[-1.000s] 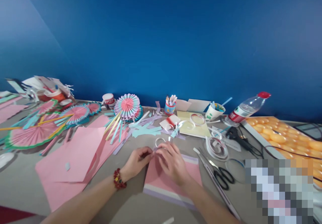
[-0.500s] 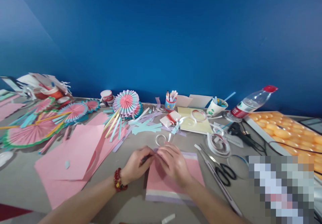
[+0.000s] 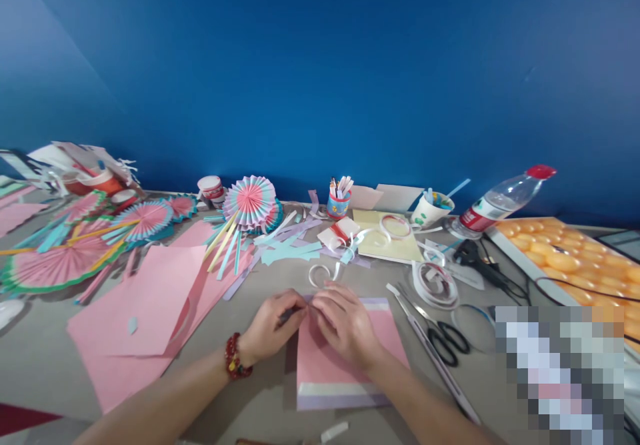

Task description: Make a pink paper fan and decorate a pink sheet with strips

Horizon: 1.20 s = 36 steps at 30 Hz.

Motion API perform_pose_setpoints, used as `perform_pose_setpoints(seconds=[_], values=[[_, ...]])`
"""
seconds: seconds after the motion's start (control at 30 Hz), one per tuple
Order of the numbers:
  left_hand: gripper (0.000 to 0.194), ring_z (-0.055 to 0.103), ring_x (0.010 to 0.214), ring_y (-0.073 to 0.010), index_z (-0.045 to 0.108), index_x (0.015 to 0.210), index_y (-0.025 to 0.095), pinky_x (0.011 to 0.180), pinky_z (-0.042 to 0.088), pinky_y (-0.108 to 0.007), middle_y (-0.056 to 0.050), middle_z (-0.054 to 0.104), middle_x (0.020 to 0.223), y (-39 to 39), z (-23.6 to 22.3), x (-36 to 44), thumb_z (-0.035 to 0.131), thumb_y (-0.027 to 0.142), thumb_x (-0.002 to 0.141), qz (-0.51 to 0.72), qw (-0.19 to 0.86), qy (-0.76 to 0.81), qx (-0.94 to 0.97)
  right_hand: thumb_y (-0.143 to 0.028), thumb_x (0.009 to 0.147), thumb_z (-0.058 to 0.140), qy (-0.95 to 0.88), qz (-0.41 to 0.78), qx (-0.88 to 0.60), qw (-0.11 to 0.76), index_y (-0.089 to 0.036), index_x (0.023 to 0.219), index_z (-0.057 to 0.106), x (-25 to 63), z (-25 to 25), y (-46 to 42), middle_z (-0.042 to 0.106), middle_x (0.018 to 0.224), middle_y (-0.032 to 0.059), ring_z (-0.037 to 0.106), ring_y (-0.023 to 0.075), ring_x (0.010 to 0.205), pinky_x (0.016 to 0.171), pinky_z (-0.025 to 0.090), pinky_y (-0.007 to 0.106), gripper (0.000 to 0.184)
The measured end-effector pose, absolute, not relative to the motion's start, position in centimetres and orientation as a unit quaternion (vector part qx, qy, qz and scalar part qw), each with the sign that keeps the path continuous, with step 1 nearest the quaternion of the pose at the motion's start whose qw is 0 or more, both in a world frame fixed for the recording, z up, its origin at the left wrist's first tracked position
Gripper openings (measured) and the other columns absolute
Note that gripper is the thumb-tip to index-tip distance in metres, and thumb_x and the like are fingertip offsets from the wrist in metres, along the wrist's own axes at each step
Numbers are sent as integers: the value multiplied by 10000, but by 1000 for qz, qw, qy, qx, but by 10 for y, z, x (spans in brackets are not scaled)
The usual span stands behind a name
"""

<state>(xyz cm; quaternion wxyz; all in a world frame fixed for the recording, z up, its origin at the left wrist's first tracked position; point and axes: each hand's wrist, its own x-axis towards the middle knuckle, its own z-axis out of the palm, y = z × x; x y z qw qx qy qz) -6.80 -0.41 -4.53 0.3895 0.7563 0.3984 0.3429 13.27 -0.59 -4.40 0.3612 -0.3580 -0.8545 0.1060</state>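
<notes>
A pink sheet of paper (image 3: 325,366) with white and lilac bands along its near and far edges lies in front of me. My left hand (image 3: 274,326) is closed in a pinch at the sheet's far left corner. Against it, my right hand (image 3: 347,325) rests over the paper, fingers bent and closed on that same corner. The fingertips of both hands almost meet, and they hide the corner itself. Just beyond them is a loose curl of white tape (image 3: 320,275).
Scissors (image 3: 447,343) and a slim craft knife (image 3: 440,365) lie to the right, near a tape roll (image 3: 435,285) and glue gun (image 3: 473,258). Pink sheets (image 3: 155,305) and pleated paper fans (image 3: 250,203) spread leftward. A bottle (image 3: 500,201) stands at the back right.
The sheet's near edge has swung slightly right and towards me, and its left edge is steeper. Both hands stay at the far left corner.
</notes>
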Motion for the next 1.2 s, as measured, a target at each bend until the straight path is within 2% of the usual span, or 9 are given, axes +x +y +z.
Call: perform_pose_setpoints(seconds=[0.2, 0.37, 0.53, 0.87, 1.2], values=[[136, 523, 708, -137, 546, 815, 187, 675, 408, -230, -12, 563, 775, -6, -45, -68, 472, 204, 928, 345, 382, 387, 765, -118, 901, 468, -850, 97, -355, 377, -220, 936, 577, 130, -41, -7, 682, 875, 41, 609, 183, 829, 961, 470, 414, 153], [124, 520, 697, -136, 526, 801, 189, 667, 402, -229, -8, 556, 762, -7, -46, -67, 474, 169, 911, 349, 362, 387, 773, -132, 908, 475, -858, 62, -365, 354, -220, 877, 592, 128, -39, -10, 684, 870, 48, 607, 189, 848, 990, 443, 423, 149], [94, 531, 729, -143, 527, 830, 190, 678, 400, -233, -15, 572, 791, -6, -48, -67, 480, 145, 898, 344, 339, 382, 788, -118, 910, 463, -867, 44, -364, 339, -215, 899, 627, 130, -39, -10, 698, 908, 50, 611, 183, 882, 1025, 413, 422, 191], [110, 516, 719, -139, 520, 843, 187, 688, 401, -237, -13, 553, 788, -5, -48, -69, 463, 176, 936, 335, 363, 378, 783, -136, 900, 515, -874, 68, -327, 352, -197, 969, 625, 137, -41, -1, 707, 902, 54, 625, 187, 873, 1023, 409, 443, 144], [138, 509, 712, -134, 523, 832, 183, 679, 397, -230, -11, 541, 779, -5, -46, -68, 450, 189, 950, 339, 375, 372, 779, -136, 902, 486, -881, 75, -303, 356, -199, 994, 633, 139, -37, 1, 715, 915, 68, 637, 189, 850, 997, 449, 459, 185]])
